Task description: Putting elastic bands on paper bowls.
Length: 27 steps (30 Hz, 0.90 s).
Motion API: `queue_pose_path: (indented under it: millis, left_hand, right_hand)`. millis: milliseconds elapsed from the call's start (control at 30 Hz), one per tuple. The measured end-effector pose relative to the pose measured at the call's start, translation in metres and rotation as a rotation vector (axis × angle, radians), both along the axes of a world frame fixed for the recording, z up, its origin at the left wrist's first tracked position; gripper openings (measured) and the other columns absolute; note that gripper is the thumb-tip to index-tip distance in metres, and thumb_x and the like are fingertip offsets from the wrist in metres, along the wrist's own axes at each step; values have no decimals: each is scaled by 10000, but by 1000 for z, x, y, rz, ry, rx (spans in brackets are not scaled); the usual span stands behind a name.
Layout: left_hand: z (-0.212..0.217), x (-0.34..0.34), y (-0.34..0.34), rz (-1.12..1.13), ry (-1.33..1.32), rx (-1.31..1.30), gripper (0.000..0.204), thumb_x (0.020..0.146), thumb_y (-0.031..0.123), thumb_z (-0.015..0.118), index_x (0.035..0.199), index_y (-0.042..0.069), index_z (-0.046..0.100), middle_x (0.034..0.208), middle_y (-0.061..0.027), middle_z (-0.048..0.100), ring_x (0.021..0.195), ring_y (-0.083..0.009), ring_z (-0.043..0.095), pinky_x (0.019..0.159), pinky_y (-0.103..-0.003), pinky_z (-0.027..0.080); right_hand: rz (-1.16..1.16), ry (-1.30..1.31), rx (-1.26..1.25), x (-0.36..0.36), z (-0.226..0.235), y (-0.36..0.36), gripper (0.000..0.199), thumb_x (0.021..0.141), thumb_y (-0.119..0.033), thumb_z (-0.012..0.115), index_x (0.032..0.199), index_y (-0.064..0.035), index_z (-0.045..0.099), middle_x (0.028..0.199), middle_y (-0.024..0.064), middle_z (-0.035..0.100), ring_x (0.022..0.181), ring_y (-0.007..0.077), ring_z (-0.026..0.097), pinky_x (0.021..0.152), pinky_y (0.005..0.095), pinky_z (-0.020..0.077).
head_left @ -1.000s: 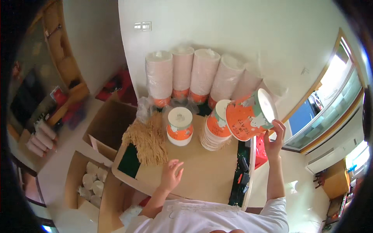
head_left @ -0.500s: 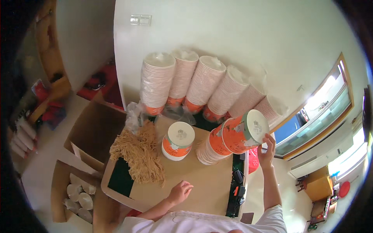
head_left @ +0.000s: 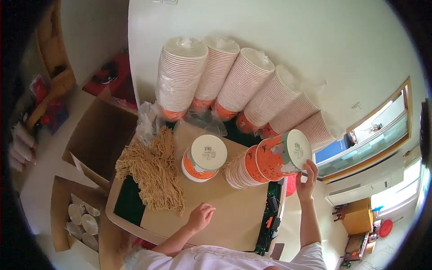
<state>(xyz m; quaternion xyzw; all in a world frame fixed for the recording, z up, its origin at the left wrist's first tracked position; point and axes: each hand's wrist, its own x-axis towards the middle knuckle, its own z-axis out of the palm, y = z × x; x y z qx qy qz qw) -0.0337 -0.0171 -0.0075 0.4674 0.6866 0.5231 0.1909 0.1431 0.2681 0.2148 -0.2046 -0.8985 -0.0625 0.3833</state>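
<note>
My right hand [head_left: 306,181] grips the end of a leaning stack of orange-and-white paper bowls [head_left: 265,161] at the right side of the brown cardboard-covered table [head_left: 225,211], bottoms facing me. My left hand [head_left: 200,217] rests on the cardboard near the front, fingers loosely curled, holding nothing. An upside-down orange-and-white bowl [head_left: 203,157] stands in the middle of the table. A heap of dry tan noodles [head_left: 155,170] lies to its left, partly over a dark green mat [head_left: 128,202].
Several tall wrapped stacks of paper bowls [head_left: 234,85] lean against the white wall behind the table. An open cardboard box [head_left: 96,135] stands left, and another box with white cups [head_left: 83,218] lower left. A black device [head_left: 270,216] lies along the table's right edge.
My head has shifted, so the table appears nearer. My right hand has lowered the bowl stack toward the table. My left hand has stayed on the cardboard.
</note>
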Motion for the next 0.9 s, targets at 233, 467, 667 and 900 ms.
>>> queue_pose_path:
  millis: [233,467,667,900]
  left_hand:
    - [12,4,5,-9,-24,-41,116,742,62,600,853,94,608,851,-66,572,761,-238,583,646,-324,491]
    - [4,7,12,-11,-20,-40,121,749,60,594,864,93,613,858,-67,570,757,-235,585,641,-325,493]
    - [1,9,15,-25,-51,-93,116,758,63,600,868,97,618,857,-64,572,753,-229,585,640,-318,489]
    - [1,10,18,-62,-39,-68,105,767,73,589,866,85,619,851,-67,574,756,-235,584,649,-324,486]
  right_hand:
    - [14,-16,-121,-3,-25,7,501,648,132,549,1109,-53,490,1160,173,464,1054,326,470,851,370,431]
    - [9,-58,-117,-5,-38,10,484,647,122,554,1096,-48,492,1178,167,458,1075,332,457,871,375,418]
    - [23,-97,-152,-1,-48,14,506,638,124,552,1106,-50,474,1182,173,450,1099,346,440,895,380,404]
    - [-16,-131,-202,0,-48,6,460,670,28,552,1114,-65,482,1202,193,418,1107,365,420,923,437,364]
